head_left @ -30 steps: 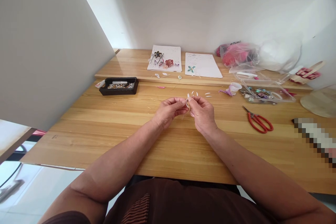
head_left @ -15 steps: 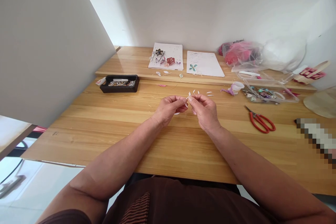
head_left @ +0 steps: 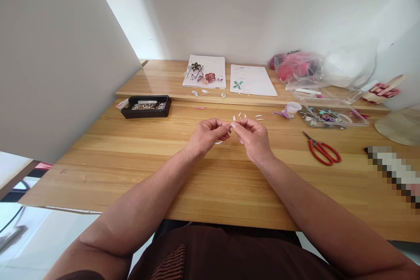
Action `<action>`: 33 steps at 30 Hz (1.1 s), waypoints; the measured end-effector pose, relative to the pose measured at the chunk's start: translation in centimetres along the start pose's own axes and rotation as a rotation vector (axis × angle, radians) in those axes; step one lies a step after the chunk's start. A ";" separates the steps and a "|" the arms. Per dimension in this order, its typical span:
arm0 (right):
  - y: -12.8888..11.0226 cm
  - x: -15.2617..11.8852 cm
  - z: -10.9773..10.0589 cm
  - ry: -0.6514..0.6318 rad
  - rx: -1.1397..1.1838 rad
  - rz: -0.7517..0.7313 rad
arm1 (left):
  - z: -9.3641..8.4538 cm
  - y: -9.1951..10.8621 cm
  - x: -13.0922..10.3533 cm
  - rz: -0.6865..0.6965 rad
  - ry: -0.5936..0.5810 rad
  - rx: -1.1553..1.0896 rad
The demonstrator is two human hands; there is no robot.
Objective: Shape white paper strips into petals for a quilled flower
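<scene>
My left hand (head_left: 207, 136) and my right hand (head_left: 255, 139) meet above the middle of the wooden table, fingertips nearly touching. Thumb and forefinger of each are pinched on a small white petal-shaped piece (head_left: 229, 133), mostly covered by the fingers. Just beyond the hands lie several slim white petal-shaped pieces (head_left: 259, 116). Another white piece (head_left: 218, 142) rests on the table beneath my left hand.
Red-handled pliers (head_left: 323, 151) lie at right, before a clear box (head_left: 356, 118) of beads and trinkets. A black tray (head_left: 146, 113) of beads stands at left. On the raised back shelf are paper stacks (head_left: 256, 76) with flower ornaments and plastic bags (head_left: 302, 70).
The view has shifted slightly, moving the scene a little to the left. Both hands keep their pinch; less of the white piece shows between the fingers.
</scene>
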State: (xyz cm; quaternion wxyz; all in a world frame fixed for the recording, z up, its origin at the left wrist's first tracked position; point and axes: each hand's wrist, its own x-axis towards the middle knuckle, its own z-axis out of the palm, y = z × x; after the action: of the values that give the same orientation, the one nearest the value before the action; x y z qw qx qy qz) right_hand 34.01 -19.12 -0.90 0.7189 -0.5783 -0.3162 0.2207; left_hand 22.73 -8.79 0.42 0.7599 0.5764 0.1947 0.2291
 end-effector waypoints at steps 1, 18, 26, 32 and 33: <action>0.0 0.0 0.0 0.010 -0.021 -0.008 | 0.0 -0.1 0.0 0.002 -0.003 0.004; 0.0 -0.2 1.0 0.153 0.010 0.056 | 0.4 -0.5 0.0 -0.032 0.052 -0.092; 0.1 -0.4 1.2 0.142 0.010 0.057 | 0.3 -0.8 0.0 0.001 0.055 -0.065; -0.9 -0.7 1.1 -0.029 0.129 0.158 | 0.0 -0.4 0.1 0.001 0.099 -0.073; -1.1 -0.8 1.1 -0.062 0.152 0.176 | -0.1 -0.3 0.1 0.008 0.106 -0.067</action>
State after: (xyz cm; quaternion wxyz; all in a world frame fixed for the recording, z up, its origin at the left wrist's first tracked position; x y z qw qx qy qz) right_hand 32.64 -19.15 0.15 0.7282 -0.5407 -0.2687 0.3242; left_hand 22.81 -8.72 0.15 0.7666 0.5382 0.2247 0.2687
